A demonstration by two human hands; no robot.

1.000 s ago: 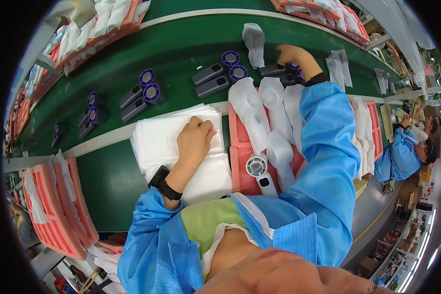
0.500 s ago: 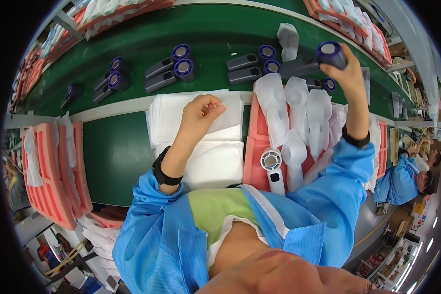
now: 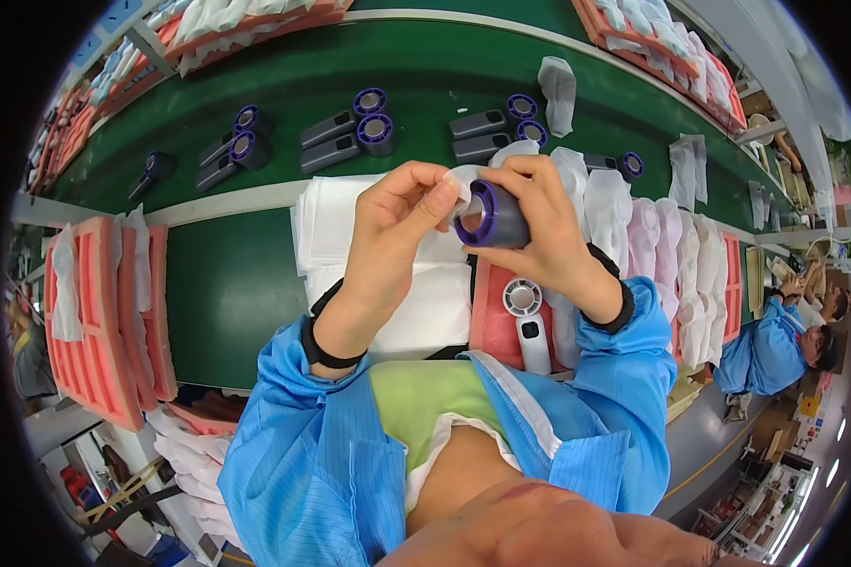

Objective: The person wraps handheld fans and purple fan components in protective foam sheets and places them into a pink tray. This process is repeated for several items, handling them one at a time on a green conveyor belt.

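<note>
In front of my chest, my right hand (image 3: 548, 213) is closed around the head of a dark grey hand-held fan (image 3: 509, 215). The fan's purple-rimmed round opening faces left; its handle is hidden. My left hand (image 3: 388, 227) pinches a small soft white piece (image 3: 463, 181) at the rim of that opening. I cannot make out whether this piece is film or part of a bag. Under my left hand lies a stack of white sleeves (image 3: 336, 227). A white hand-held fan (image 3: 529, 326) rests on the pink foam tray (image 3: 492, 302) below my right hand.
Several grey fans (image 3: 331, 142) lie in pairs along the green bench (image 3: 217, 312). Bagged fans (image 3: 610, 213) fill the tray on my right. Pink foam trays (image 3: 95, 321) stand at the left. Farther right sits a co-worker in blue (image 3: 775, 345).
My right hand has brought the grey fan from the far right of the bench in to my chest. My left hand has moved up to meet it and now pinches the white piece.
</note>
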